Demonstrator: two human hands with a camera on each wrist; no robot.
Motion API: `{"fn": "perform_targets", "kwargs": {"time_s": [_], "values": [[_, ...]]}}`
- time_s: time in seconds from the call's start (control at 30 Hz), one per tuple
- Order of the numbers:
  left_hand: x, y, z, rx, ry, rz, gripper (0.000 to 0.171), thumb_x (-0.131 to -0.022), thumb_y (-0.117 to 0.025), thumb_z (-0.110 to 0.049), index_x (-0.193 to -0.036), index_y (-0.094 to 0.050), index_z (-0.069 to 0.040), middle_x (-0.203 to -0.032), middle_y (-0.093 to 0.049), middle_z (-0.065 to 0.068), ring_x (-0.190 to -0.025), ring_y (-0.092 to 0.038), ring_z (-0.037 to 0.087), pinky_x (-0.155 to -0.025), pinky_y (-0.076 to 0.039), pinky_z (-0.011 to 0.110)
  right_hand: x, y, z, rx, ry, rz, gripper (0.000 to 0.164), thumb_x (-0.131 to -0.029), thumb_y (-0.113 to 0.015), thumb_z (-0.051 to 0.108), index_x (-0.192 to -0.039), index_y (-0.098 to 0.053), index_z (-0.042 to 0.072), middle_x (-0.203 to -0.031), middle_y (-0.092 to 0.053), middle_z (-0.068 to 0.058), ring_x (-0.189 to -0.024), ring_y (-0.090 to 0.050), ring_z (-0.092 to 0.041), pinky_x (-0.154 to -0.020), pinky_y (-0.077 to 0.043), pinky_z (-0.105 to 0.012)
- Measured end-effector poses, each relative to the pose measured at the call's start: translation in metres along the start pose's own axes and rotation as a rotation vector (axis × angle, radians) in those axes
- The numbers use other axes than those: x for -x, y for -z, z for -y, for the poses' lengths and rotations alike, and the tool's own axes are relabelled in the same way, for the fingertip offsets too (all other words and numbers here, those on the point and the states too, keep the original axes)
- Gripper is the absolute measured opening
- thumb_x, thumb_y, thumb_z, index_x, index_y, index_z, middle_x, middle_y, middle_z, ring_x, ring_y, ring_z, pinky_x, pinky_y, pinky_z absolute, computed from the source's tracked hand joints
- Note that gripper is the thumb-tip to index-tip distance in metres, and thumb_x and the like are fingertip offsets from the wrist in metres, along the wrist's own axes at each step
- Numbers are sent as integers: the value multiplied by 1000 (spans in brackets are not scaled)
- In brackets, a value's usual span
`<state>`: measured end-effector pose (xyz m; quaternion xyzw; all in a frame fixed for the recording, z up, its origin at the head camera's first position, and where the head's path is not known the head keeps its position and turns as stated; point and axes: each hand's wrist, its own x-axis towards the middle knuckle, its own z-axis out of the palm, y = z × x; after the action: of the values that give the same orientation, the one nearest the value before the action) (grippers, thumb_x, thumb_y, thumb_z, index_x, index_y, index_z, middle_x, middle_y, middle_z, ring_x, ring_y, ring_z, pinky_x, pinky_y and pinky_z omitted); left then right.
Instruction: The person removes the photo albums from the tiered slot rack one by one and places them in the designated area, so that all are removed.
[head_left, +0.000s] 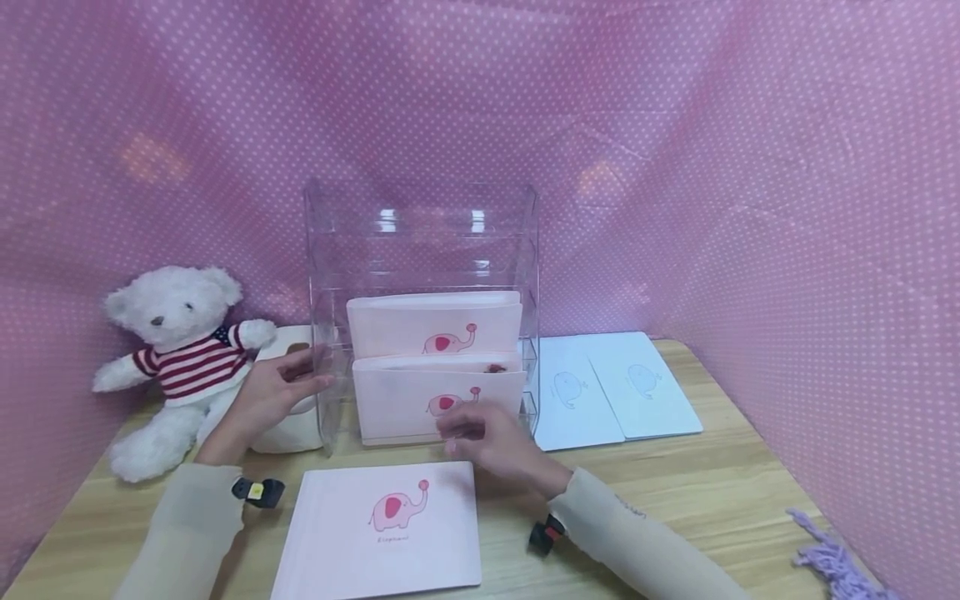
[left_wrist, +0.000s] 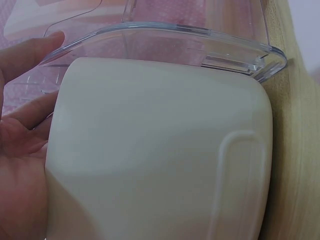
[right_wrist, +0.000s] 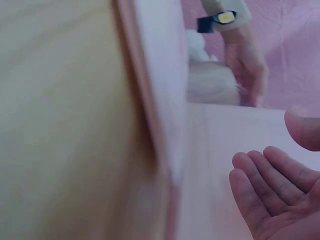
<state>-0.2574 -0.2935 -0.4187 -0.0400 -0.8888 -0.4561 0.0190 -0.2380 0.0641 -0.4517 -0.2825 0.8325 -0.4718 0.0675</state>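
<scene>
A clear plastic tiered rack (head_left: 324, 408) stands on the table. My left hand (head_left: 273, 390) grips its left side panel, the thumb on the clear edge (left_wrist: 165, 26) and fingers behind it in the left wrist view. Two pink booklets with elephant drawings stand upright in the rack, a rear booklet (head_left: 390, 325) and a front booklet (head_left: 397, 400). My right hand (head_left: 491, 437) hovers by the front one's lower right, holding nothing; its fingers are loosely extended in the right wrist view. Another pink elephant booklet (head_left: 337, 533) lies flat before the rack.
Left of the rack are a white teddy bear (head_left: 195, 367) in a striped shirt and a cream rounded container (left_wrist: 150, 135). Two pale booklets with blue whales (head_left: 618, 421) lie on the right. Purple tassels (head_left: 832, 554) lie at the right edge. Pink dotted cloth (head_left: 750, 208) surrounds the table.
</scene>
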Motion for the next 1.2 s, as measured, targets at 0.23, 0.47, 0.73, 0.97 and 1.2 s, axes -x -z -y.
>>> {"fn": "perform_targets", "kwargs": {"time_s": [0.23, 0.47, 0.73, 0.97, 1.2], "values": [[2, 0, 0, 4, -5, -13, 74, -93, -73, -44, -151, -47, -5, -149, -53, 26, -132, -57, 43, -81, -43, 2, -8, 29, 15, -101, 144, -25, 29, -89, -73, 2, -118, -73, 4, -118, -76, -10, -106, -73, -26, -92, -59, -27], [2, -1, 2, -2, -3, -7, 75, -93, -72, -45, -151, -47, -5, -148, -54, 25, -132, -57, 43, -82, -44, 4, -12, 58, 37, -117, 127, -77, 33, -91, -72, 7, -124, -69, 6, -120, -74, -13, -109, -73, -30, -92, -58, -25], [2, 1, 1, 3, 8, -6, 75, -93, -73, -45, -151, -47, -6, -149, -54, 25, -132, -57, 42, -81, -45, 5, -30, 95, 58, -207, 172, -118, 36, -93, -69, 5, -128, -66, 2, -127, -71, -18, -116, -68, -39, -92, -60, -32], [2, 1, -1, 32, 6, 4, 74, -93, -73, -42, -151, -47, -5, -150, -52, 26, -133, -56, 43, -81, -47, 5, -45, 124, 66, -215, 222, -188, 36, -93, -68, 8, -128, -65, 2, -128, -70, -19, -117, -68, -34, -97, -56, -26], [1, 1, -2, 22, -6, -3, 74, -93, -73, -43, -150, -48, -4, -147, -55, 25, -131, -58, 42, -80, -47, 6, -60, 143, 68, -150, 260, -228, 41, -91, -70, 6, -131, -63, 1, -132, -67, -19, -121, -65, -36, -101, -55, -30]]}}
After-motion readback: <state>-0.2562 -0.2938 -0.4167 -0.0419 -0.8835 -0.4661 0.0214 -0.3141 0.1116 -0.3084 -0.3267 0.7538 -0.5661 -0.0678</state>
